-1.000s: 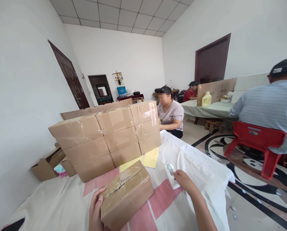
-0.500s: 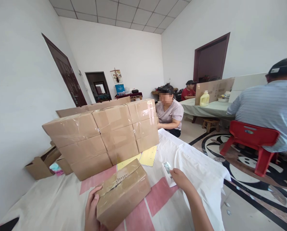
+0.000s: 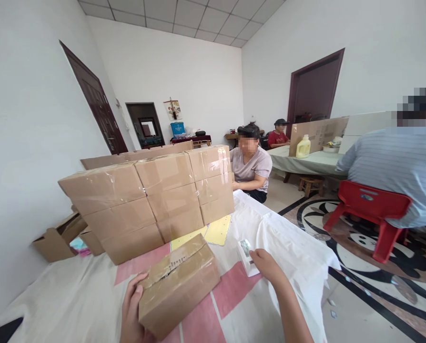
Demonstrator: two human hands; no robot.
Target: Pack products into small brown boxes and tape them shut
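The left hand [image 3: 132,309] clasps 1 taped cardboard box [image 3: 179,283], shut, on the table [image 3: 73,305]. The right hand [image 3: 266,264] pinches a small white box [image 3: 246,257]; its label is too small to read

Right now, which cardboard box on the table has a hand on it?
The lone box nearest the camera, in front of the stack: the left hand grips its left end. The stack is untouched.

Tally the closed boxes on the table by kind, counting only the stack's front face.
Stacked sealed cardboard boxes, front face: 9
Taped cardboard box in left grip: 1
Small white box in right grip: 1
Total: 11
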